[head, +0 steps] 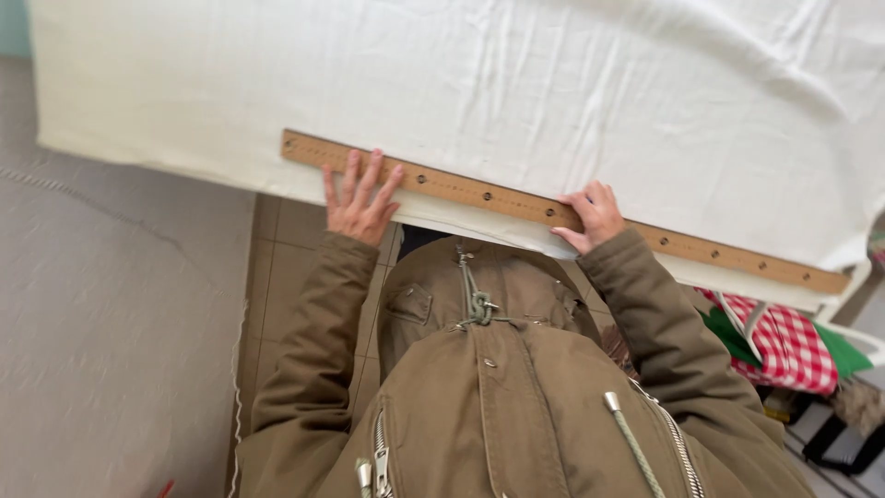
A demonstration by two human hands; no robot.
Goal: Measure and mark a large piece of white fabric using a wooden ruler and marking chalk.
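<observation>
Wooden ruler (553,207) lies along the near edge of the tabletop (442,214), on white cloth (553,83). Nearest me is my olive jacket (489,387). My left hand (361,198) presses flat on the ruler, fingers spread, gripping nothing. My right hand (590,217) rests on it with fingers curled over the top edge, loosely bent, not clasped. I judge the ruler stiff, light, apt to slide on fabric; best held down near both ends. Right, a red-checked fabric (784,346) and green piece (839,350) sit below. I see no packages or labels.
</observation>
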